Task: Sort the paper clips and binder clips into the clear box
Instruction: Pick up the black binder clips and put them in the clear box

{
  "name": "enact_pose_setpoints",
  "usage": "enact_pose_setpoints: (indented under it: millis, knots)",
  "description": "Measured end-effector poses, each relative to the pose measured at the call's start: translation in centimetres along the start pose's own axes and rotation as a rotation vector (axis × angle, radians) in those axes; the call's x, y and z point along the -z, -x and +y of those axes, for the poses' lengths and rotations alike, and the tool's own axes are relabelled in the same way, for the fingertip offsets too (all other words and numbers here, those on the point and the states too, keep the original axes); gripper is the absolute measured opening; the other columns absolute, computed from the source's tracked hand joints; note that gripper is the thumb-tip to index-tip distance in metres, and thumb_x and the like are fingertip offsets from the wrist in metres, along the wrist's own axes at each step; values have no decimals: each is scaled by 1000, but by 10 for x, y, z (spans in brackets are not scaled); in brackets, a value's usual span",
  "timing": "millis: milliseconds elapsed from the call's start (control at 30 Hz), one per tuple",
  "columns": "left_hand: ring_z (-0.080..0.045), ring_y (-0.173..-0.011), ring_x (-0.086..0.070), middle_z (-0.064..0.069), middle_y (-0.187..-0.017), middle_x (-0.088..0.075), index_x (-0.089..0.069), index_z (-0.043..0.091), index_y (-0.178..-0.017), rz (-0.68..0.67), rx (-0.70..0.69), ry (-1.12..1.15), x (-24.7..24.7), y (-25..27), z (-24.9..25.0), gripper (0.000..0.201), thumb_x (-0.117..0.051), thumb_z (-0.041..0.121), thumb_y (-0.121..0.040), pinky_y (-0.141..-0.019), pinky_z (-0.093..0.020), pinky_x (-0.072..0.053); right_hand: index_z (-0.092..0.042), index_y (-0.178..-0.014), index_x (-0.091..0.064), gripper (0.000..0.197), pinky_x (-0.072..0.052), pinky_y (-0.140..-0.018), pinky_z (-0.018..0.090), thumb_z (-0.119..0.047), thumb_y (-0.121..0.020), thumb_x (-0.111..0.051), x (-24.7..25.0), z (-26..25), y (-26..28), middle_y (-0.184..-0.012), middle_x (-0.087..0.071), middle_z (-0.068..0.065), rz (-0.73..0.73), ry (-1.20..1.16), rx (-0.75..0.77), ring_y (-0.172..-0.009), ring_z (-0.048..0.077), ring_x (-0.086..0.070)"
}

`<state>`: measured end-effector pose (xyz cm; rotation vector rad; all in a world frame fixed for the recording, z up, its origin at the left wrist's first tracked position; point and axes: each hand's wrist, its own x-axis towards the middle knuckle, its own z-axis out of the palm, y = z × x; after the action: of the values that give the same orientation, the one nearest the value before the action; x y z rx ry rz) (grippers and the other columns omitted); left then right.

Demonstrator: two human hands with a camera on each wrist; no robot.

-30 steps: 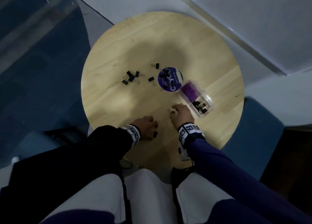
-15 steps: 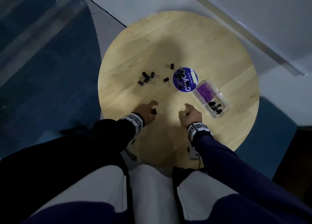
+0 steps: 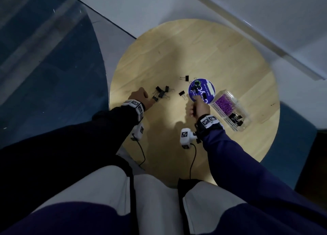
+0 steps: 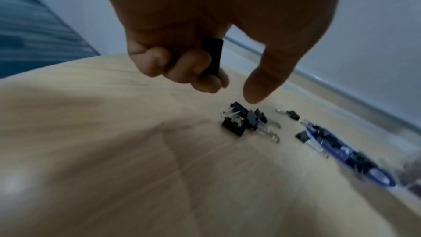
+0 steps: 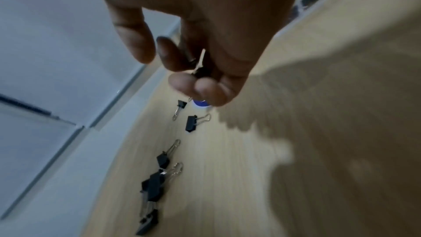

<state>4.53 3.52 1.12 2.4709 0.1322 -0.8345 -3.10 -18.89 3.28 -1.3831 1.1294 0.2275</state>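
Observation:
Several black binder clips (image 3: 161, 93) lie in a heap on the round wooden table (image 3: 212, 57); the same heap (image 4: 246, 121) shows in the left wrist view. My left hand (image 3: 141, 98) hovers just left of the heap, its curled fingers holding one black binder clip (image 4: 213, 57). My right hand (image 3: 199, 106) is at the near edge of the purple round lid (image 3: 205, 90) and holds a binder clip (image 5: 200, 71) in its curled fingers. The clear box (image 3: 231, 110) lies to the right, with purple paper clips in one part and black binder clips in the other.
More binder clips lie on the purple lid, and single ones (image 3: 184, 78) (image 3: 182, 94) lie left of it. White camera units (image 3: 185, 136) hang under both wrists. A blue seat (image 3: 293, 133) stands past the table's right edge.
Both hands moved away from the near table edge toward the clips, the left to the heap and the right to the purple lid. Each carries a binder clip.

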Motion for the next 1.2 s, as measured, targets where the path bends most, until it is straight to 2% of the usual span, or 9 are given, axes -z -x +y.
enact_pose_setpoints:
  millis: [167,300,433,567,700,833,1000,1100,1200]
  knots:
    - [-32,-95,-58,-11,-113,-53,-45,14,-120,-13,-114,-211,-17,-24,12,62,-63,58,-80,-73,-34,-40,-15,-78,-57,38,-41,-66,28,-51,-90,-54,-27,-15,-23,-73,-59,2,158,794,319,-69,20,-51]
    - [-36,-104,-57,-12,-126,-45,-42,14,-127,-69,-152,-332,-26,-34,16,55,-59,46,-86,-87,-41,-42,-30,-122,-57,31,-43,-76,36,-38,-92,-54,-43,-23,-34,-115,-57,10,147,1118,369,-100,31,-59]
    - [-38,-99,-57,-14,-127,-45,-45,11,-126,-90,-217,-371,-24,-35,9,44,-55,32,-89,-88,-41,-43,-31,-122,-55,29,-45,-70,41,-27,-94,-47,-55,-17,-50,-122,-44,16,52,1343,327,-96,38,-58]
    - [-30,-84,-55,-7,-103,-54,-48,16,-97,-79,-201,-122,-16,-32,-3,29,-64,32,-78,-75,-35,-46,-19,-122,-55,28,-49,-85,46,-22,-95,-48,-60,-7,-53,-124,-45,16,58,1316,263,-104,39,-59]
    - [-24,-68,-56,-3,-82,-60,-48,17,-97,-27,-107,211,-1,-35,-8,28,-67,28,-80,-62,-30,-47,-14,-106,-61,28,-52,-83,39,-32,-89,-49,-61,3,-45,-105,-60,13,128,1101,320,-95,33,-61]
    - [-27,-68,-51,-6,-82,-54,-45,15,-100,-40,-111,161,11,-51,-5,16,-55,23,-90,-60,-31,-41,-3,-106,-68,39,-48,-83,34,-21,-97,-35,-62,6,-46,-104,-65,19,166,846,163,-101,32,-63]
    - [-19,-58,-38,-1,-72,-47,-45,17,-82,-157,-121,42,14,-66,13,11,-56,19,-85,-53,-25,-30,-15,-86,-60,43,-47,-82,37,-50,-89,-36,-73,-6,-33,-87,-61,10,176,627,94,-95,31,-61]
    - [-19,-52,-26,-1,-59,-34,-36,17,-66,-180,-110,-7,10,-67,22,32,-55,29,-89,-54,-27,-25,-22,-95,-54,32,-45,-73,31,-53,-87,-54,-82,-12,-15,-71,-52,-7,113,820,277,-82,25,-57]
    - [-23,-61,-41,-6,-73,-50,-46,17,-81,-103,-242,-104,9,-66,19,25,-57,36,-91,-60,-31,-33,-33,-125,-48,47,-48,-80,35,-52,-84,-62,-92,-2,-14,-94,-66,4,47,1146,317,-94,31,-63]
